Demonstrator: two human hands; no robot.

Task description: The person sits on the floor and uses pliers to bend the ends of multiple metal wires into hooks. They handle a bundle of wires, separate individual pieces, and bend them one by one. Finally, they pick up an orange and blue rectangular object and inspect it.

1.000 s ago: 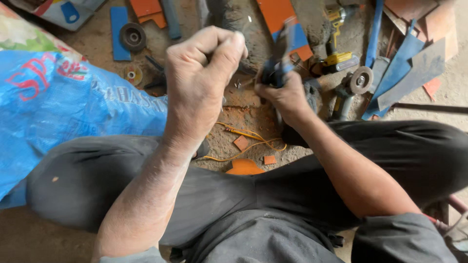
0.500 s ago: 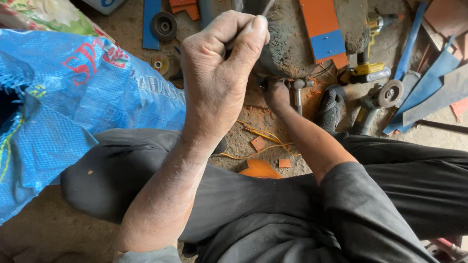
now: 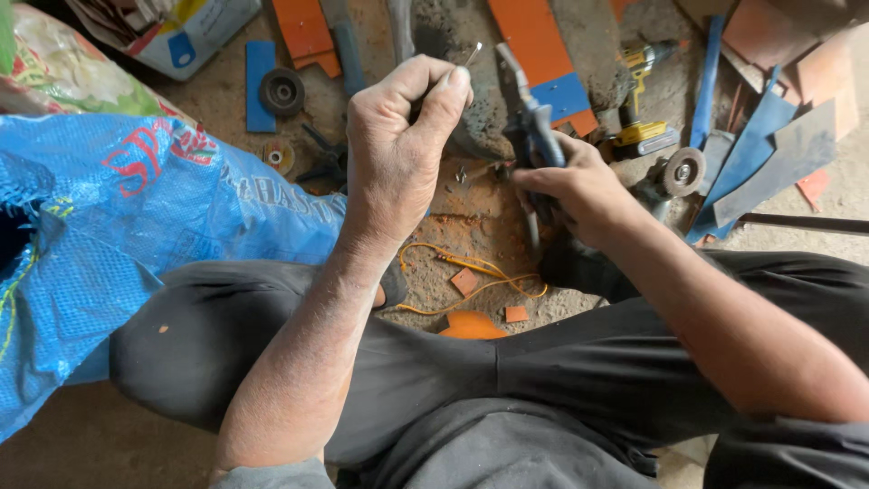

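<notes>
Fingers (image 3: 444, 91) of the left hand (image 3: 398, 154) pinch a thin, shiny metal pin (image 3: 473, 52), slanting far-right above the dusty floor (image 3: 471, 217). Right hand (image 3: 579, 186) grips dark-handled pliers (image 3: 529, 127), long axis running near to far, nose pointing far.

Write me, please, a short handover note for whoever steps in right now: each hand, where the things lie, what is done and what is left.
Left hand: closed in a fist, pinching a thin metal pin that sticks up past the thumb.
Right hand: shut on the blue-handled pliers, nose pointing up, close to the pin but not touching it.
Around: blue woven sack at the left, yellow cordless drill and angle grinder at the right, orange wire on the ground between the knees.
Done: pin and pliers both picked up.
Left: the pliers have not yet gripped the pin.
</notes>
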